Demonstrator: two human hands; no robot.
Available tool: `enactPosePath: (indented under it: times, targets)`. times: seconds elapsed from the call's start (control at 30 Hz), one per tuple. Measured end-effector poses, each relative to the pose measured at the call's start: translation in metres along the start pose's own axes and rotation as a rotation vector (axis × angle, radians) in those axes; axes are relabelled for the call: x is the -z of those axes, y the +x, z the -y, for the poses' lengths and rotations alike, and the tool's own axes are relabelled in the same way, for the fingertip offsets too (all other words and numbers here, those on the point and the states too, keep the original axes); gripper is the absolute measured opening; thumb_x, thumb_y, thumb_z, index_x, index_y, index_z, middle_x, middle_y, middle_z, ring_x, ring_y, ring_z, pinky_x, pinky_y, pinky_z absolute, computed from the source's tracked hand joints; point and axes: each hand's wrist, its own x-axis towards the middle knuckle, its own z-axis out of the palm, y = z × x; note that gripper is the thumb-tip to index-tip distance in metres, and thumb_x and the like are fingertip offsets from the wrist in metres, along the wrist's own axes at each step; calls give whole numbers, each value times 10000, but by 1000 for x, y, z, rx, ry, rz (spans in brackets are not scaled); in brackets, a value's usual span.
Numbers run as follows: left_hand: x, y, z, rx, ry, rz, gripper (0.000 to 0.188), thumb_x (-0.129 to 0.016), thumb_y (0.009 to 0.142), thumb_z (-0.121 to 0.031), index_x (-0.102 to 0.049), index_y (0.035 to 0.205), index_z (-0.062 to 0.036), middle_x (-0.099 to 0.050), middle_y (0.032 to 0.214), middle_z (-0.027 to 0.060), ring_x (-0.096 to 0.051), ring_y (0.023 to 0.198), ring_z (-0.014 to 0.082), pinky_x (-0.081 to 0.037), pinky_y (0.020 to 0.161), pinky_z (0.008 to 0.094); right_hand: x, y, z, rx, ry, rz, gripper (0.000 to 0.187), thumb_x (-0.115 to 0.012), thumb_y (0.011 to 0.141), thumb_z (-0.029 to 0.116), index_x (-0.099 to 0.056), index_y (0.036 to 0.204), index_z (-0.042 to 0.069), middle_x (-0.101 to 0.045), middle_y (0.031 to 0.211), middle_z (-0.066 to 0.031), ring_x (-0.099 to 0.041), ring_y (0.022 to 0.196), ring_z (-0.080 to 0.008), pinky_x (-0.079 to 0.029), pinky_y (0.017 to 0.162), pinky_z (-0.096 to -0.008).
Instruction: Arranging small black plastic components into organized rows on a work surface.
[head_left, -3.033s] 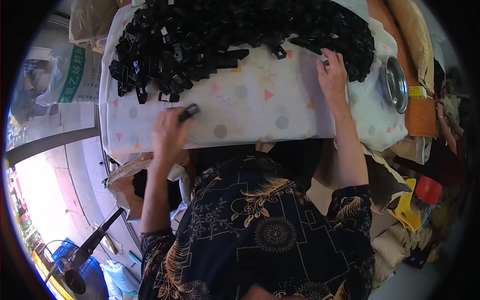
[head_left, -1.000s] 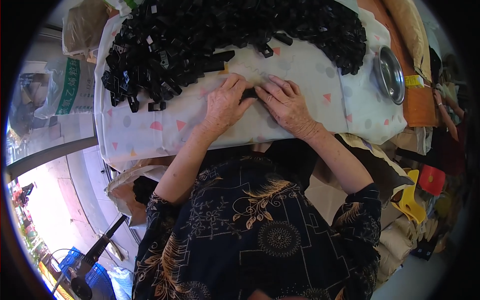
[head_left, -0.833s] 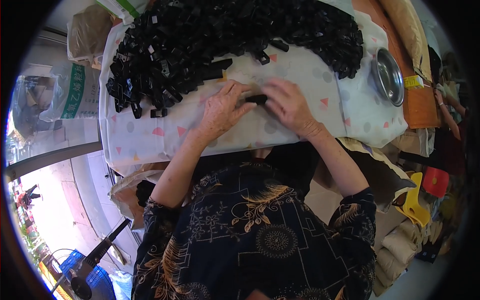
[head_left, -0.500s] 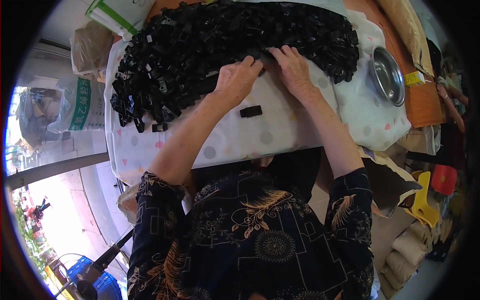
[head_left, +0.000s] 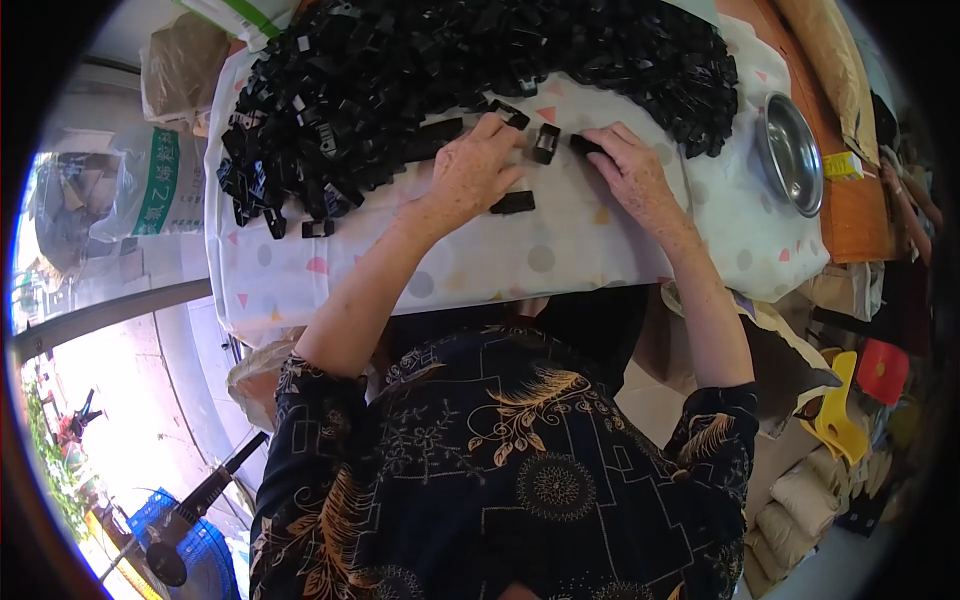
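Note:
A heap of small black plastic pieces (head_left: 400,75) covers the far part of the table. My left hand (head_left: 470,172) lies over the cloth at the near edge of the heap, its thumb apart from the bent fingers. Its fingertips are at a black plastic piece with a gap in it (head_left: 510,114). My right hand (head_left: 634,172) is closed on a dark plastic piece (head_left: 588,145) between thumb and fingers. Between my hands stands another black piece with an opening (head_left: 546,143). A flat black block (head_left: 513,202) lies nearer me, below my left thumb.
A patterned white cloth (head_left: 470,262) covers the table. To the right sits a metal bowl (head_left: 791,155). A loose black piece (head_left: 318,229) lies left of my left forearm. A fan (head_left: 185,550) stands at lower left; a yellow stool (head_left: 838,410) and another person's arm (head_left: 912,205) are at right.
My hands have moved apart, the right one going right and nearer me with a dark piece. The far heap edge between them has been pushed back, and separate pieces now show on the cloth.

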Motion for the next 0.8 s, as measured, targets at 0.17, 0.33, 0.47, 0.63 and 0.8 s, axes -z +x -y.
enactPosePath:
  times: [0.17, 0.33, 0.47, 0.63, 0.8]
  targets:
    - [-9, 4, -18, 65, -9, -139, 439, -753, 824, -345, -598, 1165, -115, -588, 1074, 77, -649, 947, 325, -530, 788, 429, -2, -1, 3, -71, 20, -55, 264, -649, 891, -17, -650, 1152, 20, -626, 987, -127, -638, 848, -292, -502, 763, -323]
    - [-14, 18, -37, 137, 53, -129, 409, -753, 828, -343, -600, 1130, -115, -590, 1059, 81, -654, 950, 317, -529, 772, 440, -6, -8, -1, -127, 66, -136, 238, -638, 901, -24, -656, 1136, 11, -638, 997, -103, -630, 809, -248, -504, 765, -301]
    - [-12, 18, -29, 58, 34, -50, 380, -751, 821, -254, -610, 1131, -85, -582, 1070, 106, -666, 978, 323, -535, 795, 463, -4, -7, 13, -141, 201, -150, 228, -640, 898, -35, -668, 1120, 15, -650, 1006, -85, -631, 869, -216, -502, 799, -287]
    - [-3, 8, -16, 19, 57, 50, 362, -744, 817, -256, -631, 1120, -92, -564, 1064, 79, -645, 980, 305, -530, 792, 437, -17, 4, 26, 90, 126, -101, 281, -688, 823, -75, -682, 1089, 15, -662, 1034, -91, -618, 952, -241, -507, 821, -308]
    - [-7, 5, -13, 5, 5, 11, 380, -752, 803, -258, -633, 1125, -95, -567, 1056, 77, -642, 965, 300, -523, 797, 435, -32, 3, 26, 133, 66, -86, 273, -704, 797, -75, -692, 1055, 11, -666, 1030, -88, -622, 933, -258, -523, 798, -325]
